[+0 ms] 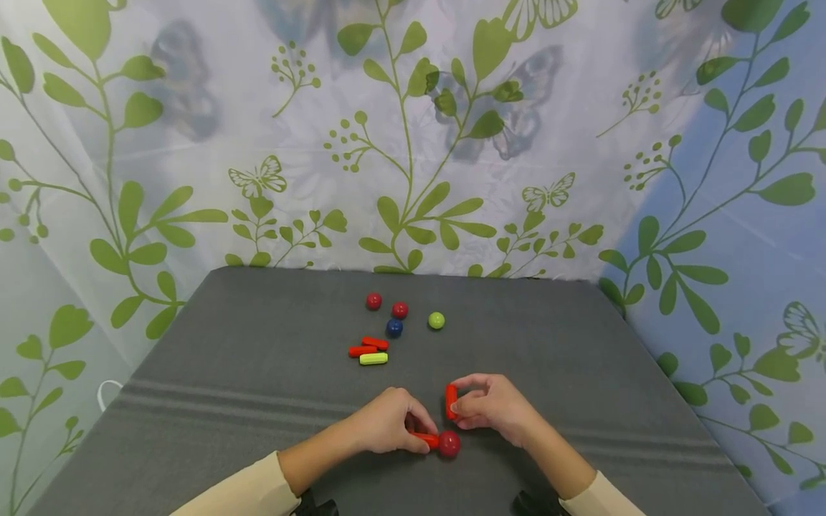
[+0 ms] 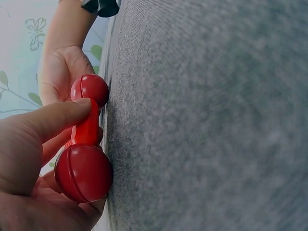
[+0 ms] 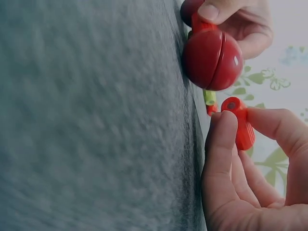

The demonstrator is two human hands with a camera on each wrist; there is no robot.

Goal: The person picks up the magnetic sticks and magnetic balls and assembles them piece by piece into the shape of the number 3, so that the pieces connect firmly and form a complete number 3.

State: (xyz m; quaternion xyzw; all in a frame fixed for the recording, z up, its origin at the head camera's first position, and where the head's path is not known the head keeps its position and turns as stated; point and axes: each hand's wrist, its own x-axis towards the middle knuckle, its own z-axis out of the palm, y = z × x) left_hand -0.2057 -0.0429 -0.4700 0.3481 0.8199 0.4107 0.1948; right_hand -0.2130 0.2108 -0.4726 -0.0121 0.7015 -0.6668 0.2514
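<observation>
My left hand (image 1: 395,423) pinches a red rod (image 2: 86,127) low over the grey cloth, thumb lying along it. A dark red ball (image 1: 449,444) sits at the rod's right end. At its other end a second red ball (image 2: 84,173) shows in the left wrist view; the hand hides it from the head. Between thumb and fingers, my right hand (image 1: 493,408) grips another red rod (image 1: 451,402), just beyond the right-hand ball and apart from it. This rod's end, in the right wrist view, has a round grey spot (image 3: 231,105).
Farther back lie two red balls (image 1: 373,301), a blue ball (image 1: 394,328) and a lime-green ball (image 1: 436,320). Nearer, two red rods (image 1: 363,351) lie beside a yellow-green rod (image 1: 373,358). A leaf-patterned curtain (image 1: 413,143) hangs behind the grey table (image 1: 258,308).
</observation>
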